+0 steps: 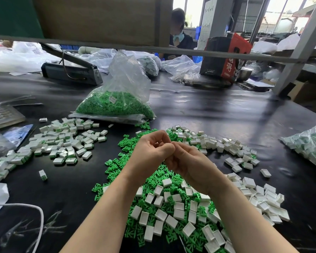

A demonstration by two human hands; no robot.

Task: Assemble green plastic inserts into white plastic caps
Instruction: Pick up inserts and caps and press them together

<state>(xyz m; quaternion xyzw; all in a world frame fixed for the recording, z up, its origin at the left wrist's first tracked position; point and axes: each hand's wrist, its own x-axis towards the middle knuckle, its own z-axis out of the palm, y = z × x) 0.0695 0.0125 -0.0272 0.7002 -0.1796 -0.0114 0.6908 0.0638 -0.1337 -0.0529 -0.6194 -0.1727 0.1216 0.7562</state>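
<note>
Glossy boxy white caps (pixel 179 214), spiky green inserts (pixel 120 170); left hand (pixel 150 152), right hand (pixel 188 163) curled together, contents hidden.

A bag of inserts (pixel 115 105) stands behind the loose inserts (pixel 117 165), assembled caps (pixel 66 143) lying left.

Daylight enters from windows (pixel 281 13) at far right, overexposed. Glossy black counter (pixel 217 110) shows streaky glare. Foreground sharp; background soft. Wide-angle bending at frame edges. Shadows soft, diffuse.
</note>
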